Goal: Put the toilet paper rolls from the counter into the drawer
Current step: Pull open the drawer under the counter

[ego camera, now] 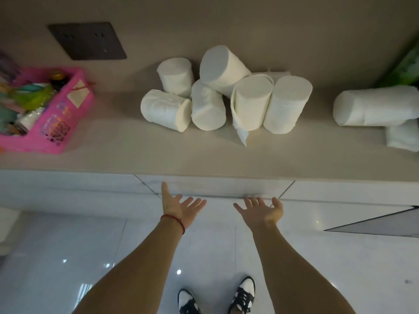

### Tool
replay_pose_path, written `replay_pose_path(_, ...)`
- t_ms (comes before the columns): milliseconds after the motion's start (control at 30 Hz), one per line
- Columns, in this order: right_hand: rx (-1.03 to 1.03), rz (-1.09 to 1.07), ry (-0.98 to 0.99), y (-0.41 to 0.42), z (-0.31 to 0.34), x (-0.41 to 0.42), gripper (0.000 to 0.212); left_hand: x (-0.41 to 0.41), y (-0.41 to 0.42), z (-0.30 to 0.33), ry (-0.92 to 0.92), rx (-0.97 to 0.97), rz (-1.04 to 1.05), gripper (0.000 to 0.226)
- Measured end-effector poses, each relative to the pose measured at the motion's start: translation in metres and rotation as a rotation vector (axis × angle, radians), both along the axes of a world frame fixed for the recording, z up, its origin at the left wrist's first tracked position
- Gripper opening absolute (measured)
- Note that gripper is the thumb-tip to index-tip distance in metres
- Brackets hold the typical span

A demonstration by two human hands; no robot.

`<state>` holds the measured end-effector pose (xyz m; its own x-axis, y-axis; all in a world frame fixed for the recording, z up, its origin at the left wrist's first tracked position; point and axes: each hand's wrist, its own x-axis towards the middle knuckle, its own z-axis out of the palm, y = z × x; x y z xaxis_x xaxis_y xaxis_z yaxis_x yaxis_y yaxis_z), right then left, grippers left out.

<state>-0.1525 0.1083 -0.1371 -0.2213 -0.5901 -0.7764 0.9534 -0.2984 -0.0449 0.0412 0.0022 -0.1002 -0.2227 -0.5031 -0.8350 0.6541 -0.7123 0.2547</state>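
Several white toilet paper rolls [226, 91] lie heaped on the beige counter [158, 152], some upright, some tipped over; one has a loose tail hanging. Two more rolls [374, 105] lie at the far right. Below the counter edge is a closed white drawer front [217, 185]. My left hand [179, 206] and my right hand [263, 210] are palm up with fingers spread, just under the lower edge of that drawer front, holding nothing. The fingertips of my right hand reach the drawer's bottom edge.
A pink basket [65, 116] full of small items stands at the counter's left. A dark socket plate [87, 40] is on the wall. A green package [405, 66] shows at the right edge. White glossy floor tiles and my shoes [217, 298] are below.
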Motion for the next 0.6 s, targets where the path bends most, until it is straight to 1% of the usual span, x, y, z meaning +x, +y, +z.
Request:
replay_pose_path(100, -0.040, -0.027, 0.005, 0.000, -0.011, 0.004, 0.079, 0.002, -0.003, -0.014, 0.019, -0.042, -0.030, 0.122)
replay_pose_path(167, -0.061, -0.038, 0.019, 0.000, -0.014, 0.004, 0.080, 0.002, -0.004, -0.017, 0.028, -0.077, -0.063, 0.124)
replay_pose_path(300, -0.069, -0.023, 0.050, 0.003, -0.021, 0.012, 0.076, 0.013, -0.006, -0.019, 0.063, -0.094, -0.092, 0.128)
replay_pose_path(400, -0.074, -0.004, 0.068, 0.008, -0.018, 0.016, 0.078, 0.025, -0.005, -0.017, 0.110, -0.089, -0.130, 0.134)
replay_pose_path(500, -0.042, 0.017, 0.114, 0.026, -0.018, 0.027, 0.080, 0.041, 0.013, -0.021, 0.198, -0.073, -0.139, 0.130)
replay_pose_path(600, -0.021, 0.063, 0.148, 0.053, -0.022, 0.041, 0.077, 0.060, 0.044, -0.018, 0.201, -0.064, -0.158, 0.126)
